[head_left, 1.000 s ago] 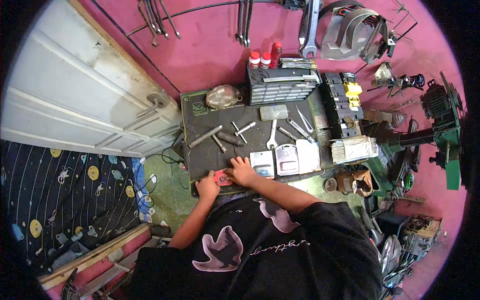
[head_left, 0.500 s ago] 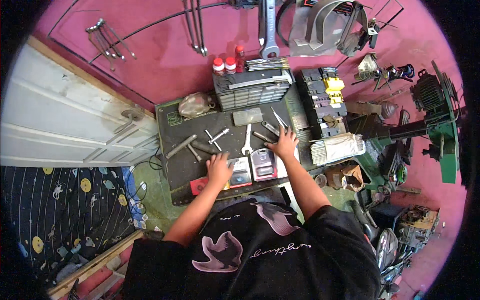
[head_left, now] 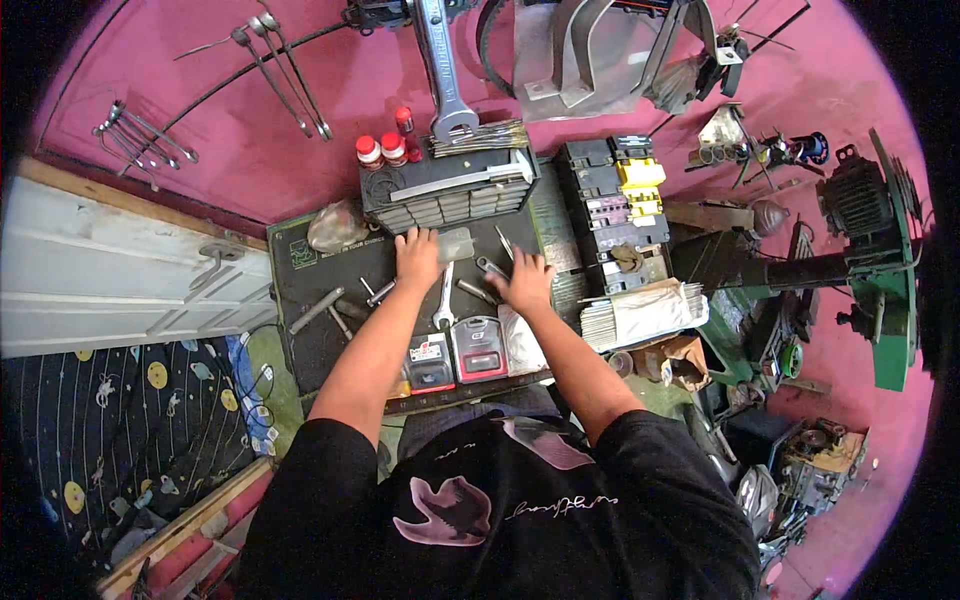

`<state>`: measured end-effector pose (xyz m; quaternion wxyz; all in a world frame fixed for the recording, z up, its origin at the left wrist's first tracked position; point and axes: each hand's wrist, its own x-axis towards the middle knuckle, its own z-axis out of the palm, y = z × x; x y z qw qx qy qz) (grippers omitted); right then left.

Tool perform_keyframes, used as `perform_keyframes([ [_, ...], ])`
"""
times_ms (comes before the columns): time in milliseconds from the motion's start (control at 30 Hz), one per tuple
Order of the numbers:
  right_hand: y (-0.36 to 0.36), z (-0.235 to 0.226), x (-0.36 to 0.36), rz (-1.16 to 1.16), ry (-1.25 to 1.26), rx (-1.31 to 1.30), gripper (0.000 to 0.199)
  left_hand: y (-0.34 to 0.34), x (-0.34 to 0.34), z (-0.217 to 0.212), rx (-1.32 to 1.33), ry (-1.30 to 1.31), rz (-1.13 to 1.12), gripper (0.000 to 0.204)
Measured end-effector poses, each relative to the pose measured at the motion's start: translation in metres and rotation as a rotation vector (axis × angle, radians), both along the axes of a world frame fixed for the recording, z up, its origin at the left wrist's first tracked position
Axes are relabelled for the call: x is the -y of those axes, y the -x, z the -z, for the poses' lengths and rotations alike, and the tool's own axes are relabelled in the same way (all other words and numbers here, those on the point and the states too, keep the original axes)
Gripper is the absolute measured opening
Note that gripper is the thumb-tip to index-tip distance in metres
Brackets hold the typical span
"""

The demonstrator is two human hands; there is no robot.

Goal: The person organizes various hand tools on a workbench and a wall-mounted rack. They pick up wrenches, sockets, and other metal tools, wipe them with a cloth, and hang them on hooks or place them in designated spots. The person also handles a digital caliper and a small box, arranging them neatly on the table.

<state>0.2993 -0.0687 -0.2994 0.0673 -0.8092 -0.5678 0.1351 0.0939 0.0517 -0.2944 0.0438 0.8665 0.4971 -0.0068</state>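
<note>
My left hand reaches over the dark workbench, fingers stretched forward beside a small clear plastic box; whether it touches the box I cannot tell. Right of it, my right hand hovers with spread fingers near a short metal tool and a ring-ended wrench. An open-end wrench lies between my forearms. Nearer me are a blister package with a red lower edge and another package. A T-handle tool lies partly behind my left forearm.
A dark drawer cabinet with red-capped bottles on top stands at the back. Right of the bench are black and yellow electrical parts and a stack of rods. A green machine is at far right; a white door, left.
My left hand has gone from the packages to the clear plastic box, away from me. My right hand stays near the metal tools, fingers spread. The whole view has shifted.
</note>
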Motion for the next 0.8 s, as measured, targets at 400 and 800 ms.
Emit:
perform_keyframes([
  [400, -0.021, 0.009, -0.039, 0.0, 0.274, 0.04, 0.039, 0.091, 0.004, -0.028, 0.048, -0.062, -0.206, 0.069],
  [800, 0.014, 0.014, -0.031, -0.218, 0.054, 0.355, 0.022, 0.205, -0.017, -0.041, -0.065, -0.1, -0.284, 0.073],
])
